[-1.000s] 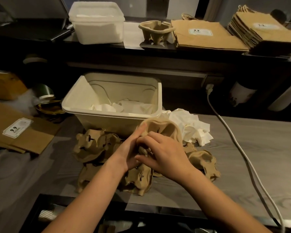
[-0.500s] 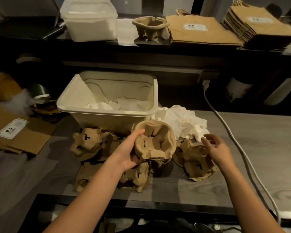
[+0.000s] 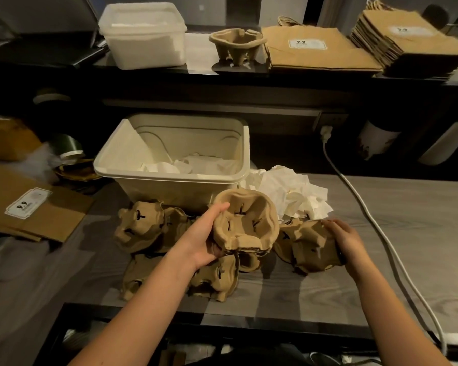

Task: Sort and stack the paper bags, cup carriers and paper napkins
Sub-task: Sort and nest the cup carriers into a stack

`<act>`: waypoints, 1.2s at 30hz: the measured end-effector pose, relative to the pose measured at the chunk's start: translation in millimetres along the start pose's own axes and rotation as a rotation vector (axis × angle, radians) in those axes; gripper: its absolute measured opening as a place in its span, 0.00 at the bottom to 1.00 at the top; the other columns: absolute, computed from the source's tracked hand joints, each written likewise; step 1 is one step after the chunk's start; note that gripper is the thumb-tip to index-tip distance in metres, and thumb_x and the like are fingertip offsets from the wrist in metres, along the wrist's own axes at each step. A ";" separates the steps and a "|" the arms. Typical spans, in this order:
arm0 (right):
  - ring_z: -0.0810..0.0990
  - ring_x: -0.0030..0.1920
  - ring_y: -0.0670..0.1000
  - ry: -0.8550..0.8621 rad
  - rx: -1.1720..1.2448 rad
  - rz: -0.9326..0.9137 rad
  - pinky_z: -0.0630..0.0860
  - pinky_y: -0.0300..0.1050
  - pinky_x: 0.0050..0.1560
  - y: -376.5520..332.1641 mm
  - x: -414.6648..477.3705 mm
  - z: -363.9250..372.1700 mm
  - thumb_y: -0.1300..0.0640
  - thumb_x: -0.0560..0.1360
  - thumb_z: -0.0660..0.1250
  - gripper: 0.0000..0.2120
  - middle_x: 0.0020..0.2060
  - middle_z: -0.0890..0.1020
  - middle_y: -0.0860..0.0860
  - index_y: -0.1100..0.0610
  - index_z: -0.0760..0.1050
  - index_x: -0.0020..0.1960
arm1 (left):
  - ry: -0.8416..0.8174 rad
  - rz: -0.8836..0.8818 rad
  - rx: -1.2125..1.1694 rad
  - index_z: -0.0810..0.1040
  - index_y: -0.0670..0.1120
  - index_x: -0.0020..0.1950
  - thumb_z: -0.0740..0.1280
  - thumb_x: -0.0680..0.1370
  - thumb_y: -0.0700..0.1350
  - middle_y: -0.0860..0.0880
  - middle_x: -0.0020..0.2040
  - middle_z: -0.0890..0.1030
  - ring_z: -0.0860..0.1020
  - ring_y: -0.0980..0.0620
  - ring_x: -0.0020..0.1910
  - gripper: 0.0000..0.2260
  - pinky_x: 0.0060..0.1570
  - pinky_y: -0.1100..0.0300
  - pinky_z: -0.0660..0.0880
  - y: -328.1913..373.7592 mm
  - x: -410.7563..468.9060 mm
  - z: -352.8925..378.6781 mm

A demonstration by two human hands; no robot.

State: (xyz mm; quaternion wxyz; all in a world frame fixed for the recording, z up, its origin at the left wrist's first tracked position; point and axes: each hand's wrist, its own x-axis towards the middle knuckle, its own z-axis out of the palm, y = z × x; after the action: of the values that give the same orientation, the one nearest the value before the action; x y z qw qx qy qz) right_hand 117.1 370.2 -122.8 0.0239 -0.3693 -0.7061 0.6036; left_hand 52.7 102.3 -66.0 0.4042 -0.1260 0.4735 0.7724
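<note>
Two hands on cup carriers, nesting could jam

Left hand (image 3: 204,239) grip is closed round the left rim of a nested carrier stack (image 3: 246,223), held up in front of the bin (image 3: 169,178). Its open side tilts up toward the person; long axis looks roughly left-right, hard to call. Right hand (image 3: 341,239) grip curls over the right end of a loose carrier (image 3: 310,247) lying on the table (image 3: 407,233), bottom up, long axis left-right.

Risks: the loose carrier needs flipping, and if misaligned it jams or crushes the pulp. The one-sided hold may let the stack fan apart. Napkins (image 3: 288,191) just behind could get dragged. Cable (image 3: 368,220) near the right wrist could snag.
</note>
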 end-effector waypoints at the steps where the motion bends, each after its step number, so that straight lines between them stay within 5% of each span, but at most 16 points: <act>1: 0.76 0.40 0.55 -0.019 0.074 -0.003 0.74 0.49 0.41 -5.5 -4.5 -2.4 0.54 0.78 0.62 0.06 0.43 0.79 0.55 0.51 0.75 0.43 | -0.001 0.002 0.003 0.79 0.44 0.57 0.61 0.78 0.51 0.42 0.53 0.82 0.81 0.45 0.51 0.15 0.47 0.54 0.79 0.3 0.1 0.1; 6: 0.78 0.37 0.48 -0.231 0.568 -0.148 0.76 0.41 0.37 -38.5 -23.9 -10.7 0.60 0.78 0.56 0.11 0.37 0.79 0.51 0.54 0.75 0.43 | -0.022 -0.011 0.046 0.79 0.45 0.57 0.62 0.78 0.51 0.43 0.48 0.84 0.83 0.48 0.44 0.14 0.39 0.58 0.81 -1.9 5.7 2.0; 10: 0.76 0.45 0.48 -0.547 0.795 -0.481 0.76 0.45 0.55 -79.0 -48.0 -3.4 0.52 0.62 0.71 0.07 0.40 0.76 0.49 0.53 0.75 0.36 | -0.031 -0.074 0.135 0.80 0.45 0.52 0.69 0.72 0.52 0.45 0.42 0.84 0.82 0.49 0.40 0.14 0.36 0.58 0.80 -4.8 8.5 2.5; 13: 0.76 0.50 0.48 -0.625 0.771 -0.651 0.72 0.50 0.63 -99.4 -63.3 13.6 0.57 0.64 0.67 0.02 0.43 0.78 0.49 0.52 0.75 0.35 | -0.091 -0.172 0.102 0.82 0.43 0.48 0.72 0.65 0.51 0.43 0.44 0.83 0.82 0.47 0.42 0.16 0.46 0.53 0.79 -4.2 7.4 5.1; 16: 0.73 0.60 0.51 -0.644 0.632 -0.731 0.68 0.51 0.65 -105.6 -72.6 35.1 0.58 0.64 0.61 0.07 0.52 0.78 0.49 0.49 0.76 0.35 | -0.174 -0.180 0.095 0.84 0.42 0.45 0.74 0.63 0.54 0.42 0.46 0.83 0.81 0.46 0.45 0.19 0.50 0.53 0.77 -9.0 7.0 6.1; 20: 0.70 0.65 0.52 -0.750 0.379 -0.805 0.71 0.48 0.60 -101.1 -71.4 42.3 0.57 0.66 0.60 0.10 0.59 0.75 0.46 0.45 0.78 0.39 | -0.227 -0.151 0.001 0.84 0.40 0.42 0.66 0.69 0.54 0.42 0.40 0.83 0.83 0.47 0.36 0.17 0.32 0.56 0.80 -10.6 -0.7 4.3; 24: 0.74 0.59 0.55 -0.702 0.263 -0.806 0.74 0.51 0.56 -92.7 -60.4 31.8 0.57 0.69 0.60 0.10 0.52 0.79 0.48 0.46 0.78 0.39 | -0.418 -0.149 -0.030 0.82 0.42 0.55 0.71 0.71 0.56 0.43 0.52 0.83 0.82 0.47 0.51 0.20 0.49 0.54 0.79 -7.1 -6.8 2.8; 28: 0.77 0.58 0.53 -0.662 0.211 -0.806 0.75 0.45 0.55 -79.4 -53.0 28.1 0.59 0.69 0.60 0.10 0.51 0.82 0.48 0.48 0.79 0.38 | -0.418 -0.117 -0.069 0.82 0.44 0.56 0.61 0.76 0.60 0.43 0.53 0.82 0.82 0.47 0.50 0.23 0.46 0.54 0.80 -6.7 -5.1 1.2; 32: 0.78 0.56 0.51 -0.515 0.118 -0.894 0.76 0.48 0.54 -69.4 -46.1 28.8 0.61 0.70 0.59 0.11 0.49 0.82 0.46 0.50 0.78 0.37 | -0.354 -0.075 -0.055 0.65 0.52 0.56 0.69 0.70 0.65 0.45 0.63 0.60 0.62 0.43 0.63 0.25 0.65 0.47 0.64 -6.1 4.6 1.0; 36: 0.78 0.53 0.52 -0.367 0.109 -0.959 0.76 0.54 0.53 -59.9 -41.9 27.9 0.62 0.70 0.59 0.13 0.47 0.81 0.44 0.46 0.78 0.38 | -0.498 -0.100 -0.104 0.76 0.41 0.64 0.77 0.64 0.57 0.36 0.65 0.73 0.74 0.38 0.63 0.33 0.61 0.47 0.72 -4.9 -0.6 -3.0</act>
State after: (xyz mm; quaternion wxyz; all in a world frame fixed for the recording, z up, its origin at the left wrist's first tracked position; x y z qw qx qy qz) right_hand 104.6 323.9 -60.9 0.1928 0.1100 -0.7561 0.6156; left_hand 56.1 100.5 -70.3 0.5389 0.0243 0.3124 0.7819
